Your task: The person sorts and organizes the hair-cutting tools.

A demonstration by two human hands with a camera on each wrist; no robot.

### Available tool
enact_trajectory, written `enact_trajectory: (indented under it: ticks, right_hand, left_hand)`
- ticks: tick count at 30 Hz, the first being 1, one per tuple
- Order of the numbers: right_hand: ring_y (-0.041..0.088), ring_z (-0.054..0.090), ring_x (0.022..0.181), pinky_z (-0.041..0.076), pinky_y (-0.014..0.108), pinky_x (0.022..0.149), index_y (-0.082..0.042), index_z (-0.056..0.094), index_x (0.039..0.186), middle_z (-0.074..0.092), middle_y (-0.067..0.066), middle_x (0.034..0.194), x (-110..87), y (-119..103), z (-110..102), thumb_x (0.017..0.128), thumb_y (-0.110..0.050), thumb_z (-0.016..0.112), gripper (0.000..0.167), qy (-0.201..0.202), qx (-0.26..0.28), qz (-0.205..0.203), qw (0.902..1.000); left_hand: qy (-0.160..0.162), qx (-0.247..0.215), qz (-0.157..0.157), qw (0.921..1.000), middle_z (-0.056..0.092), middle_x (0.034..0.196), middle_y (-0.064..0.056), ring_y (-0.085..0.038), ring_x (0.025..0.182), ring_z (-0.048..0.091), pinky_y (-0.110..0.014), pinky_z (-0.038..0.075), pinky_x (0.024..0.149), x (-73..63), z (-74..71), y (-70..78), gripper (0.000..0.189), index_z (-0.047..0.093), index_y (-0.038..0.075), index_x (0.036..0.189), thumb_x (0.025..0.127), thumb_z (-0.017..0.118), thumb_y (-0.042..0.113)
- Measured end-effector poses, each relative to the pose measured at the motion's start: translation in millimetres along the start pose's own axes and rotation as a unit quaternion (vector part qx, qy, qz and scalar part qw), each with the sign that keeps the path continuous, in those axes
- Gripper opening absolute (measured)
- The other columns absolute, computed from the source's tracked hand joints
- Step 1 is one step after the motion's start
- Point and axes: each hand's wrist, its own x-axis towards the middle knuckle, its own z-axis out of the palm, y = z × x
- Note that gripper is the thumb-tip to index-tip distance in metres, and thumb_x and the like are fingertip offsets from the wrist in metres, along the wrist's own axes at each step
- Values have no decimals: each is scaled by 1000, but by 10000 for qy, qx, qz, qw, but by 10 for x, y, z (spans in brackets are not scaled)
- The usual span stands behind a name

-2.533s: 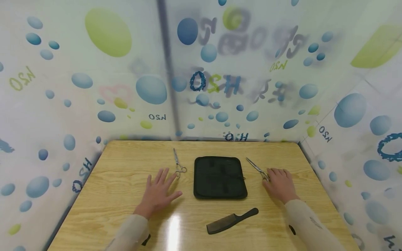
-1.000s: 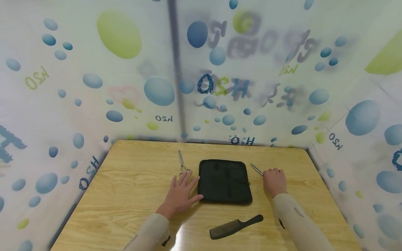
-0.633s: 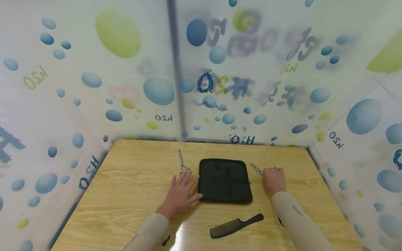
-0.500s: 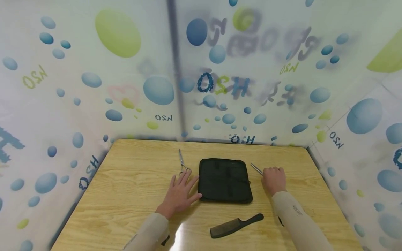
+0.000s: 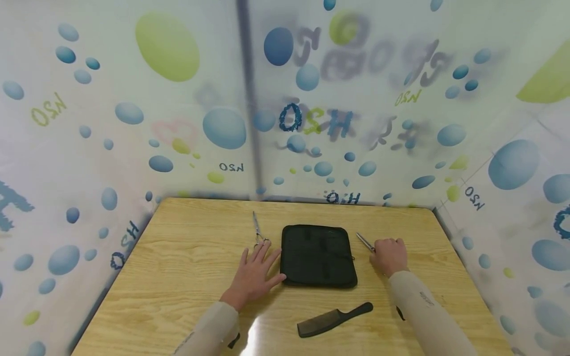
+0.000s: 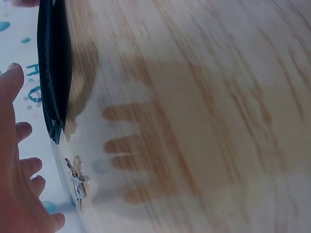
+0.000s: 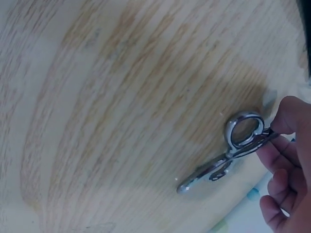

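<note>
Thumb and forefinger of my right hand (image 5: pixel 390 256) pinch a pair of silver hairdressing scissors (image 5: pixel 365 241); the tips point away and left. In the right wrist view, a finger ring and handles of these scissors (image 7: pixel 197 177) stick out from the pinch, low over the wood. My left hand (image 5: pixel 251 278) is spread palm down over the table, its thumb at the near left corner of a black zip case (image 5: pixel 318 257). Its shadow falls on the wood in the left wrist view. Just beyond its fingertips lies a second pair of scissors (image 5: pixel 257 228), rings toward me.
A black handled comb (image 5: pixel 331 322) lies on the wooden table (image 5: pixel 191 242) nearer to me, below the case. Patterned sheeting (image 5: pixel 178 168) rises along the table's back and both sides.
Since the oldest frame, my left hand has moved right, up to the case. My right hand's fingers have curled and taken hold of the scissors. Lately both hands have barely moved.
</note>
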Motion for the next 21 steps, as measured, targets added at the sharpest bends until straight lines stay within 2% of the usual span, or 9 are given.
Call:
enact_trajectory:
  ticks: [6,12,21]
  right_hand:
    - [21,48,58,42,49,76,-13,52,59,54,2,58,5,0,-31,78,-15,63,23,-205,198,2,9996]
    - [22,46,58,39,48,75,-13,52,60,54,2,60,24,-35,-49,79,-16,61,20,-501,377,71,9980]
    - [20,41,56,39,49,75,-14,48,58,48,0,56,55,-71,-51,81,-20,60,26,-393,659,83,9970]
  left_hand:
    - [-1,-35,8,10000,30,159,-12,-34,148,27,-65,20,115,-2,-17,11,70,40,22,150,93,48,63]
    - [-38,-45,4,10000,29,160,-12,-34,148,26,-64,19,115,1,-8,8,71,39,23,150,93,47,63]
    - [-100,-10,-30,9999,27,161,-11,-33,149,24,-63,17,117,-1,-3,27,71,35,25,152,93,43,65]
